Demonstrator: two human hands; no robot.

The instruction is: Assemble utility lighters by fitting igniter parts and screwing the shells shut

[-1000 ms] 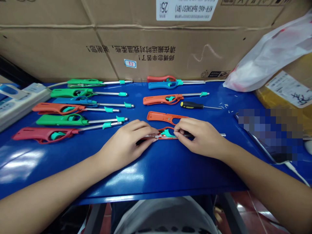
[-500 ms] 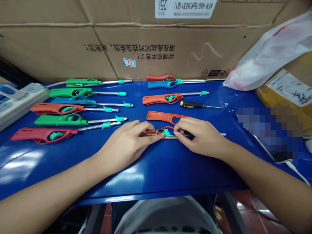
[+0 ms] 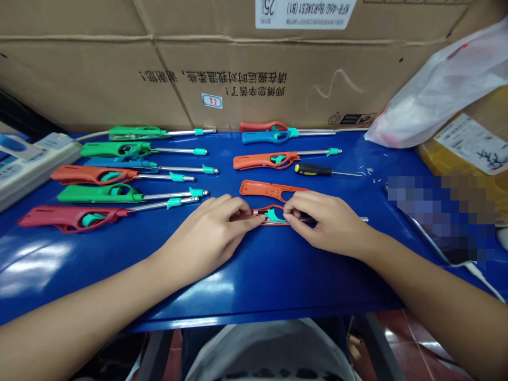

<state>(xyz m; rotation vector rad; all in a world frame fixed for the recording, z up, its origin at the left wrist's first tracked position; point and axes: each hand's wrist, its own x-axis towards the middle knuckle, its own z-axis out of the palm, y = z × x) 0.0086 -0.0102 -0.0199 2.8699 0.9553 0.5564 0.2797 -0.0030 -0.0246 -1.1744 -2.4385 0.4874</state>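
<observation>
Left fingers (image 3: 243, 226) over the open orange lighter (image 3: 273, 216), handle end hidden.

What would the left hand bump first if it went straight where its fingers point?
Probably the teal trigger in the open orange lighter, just ahead of the left hand, though depth is unclear.

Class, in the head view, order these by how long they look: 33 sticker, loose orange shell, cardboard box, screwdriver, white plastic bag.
1. Cardboard box
2. White plastic bag
3. Loose orange shell and screwdriver: too alike to rank; the right hand may cover some shell
4. 33 sticker
</observation>
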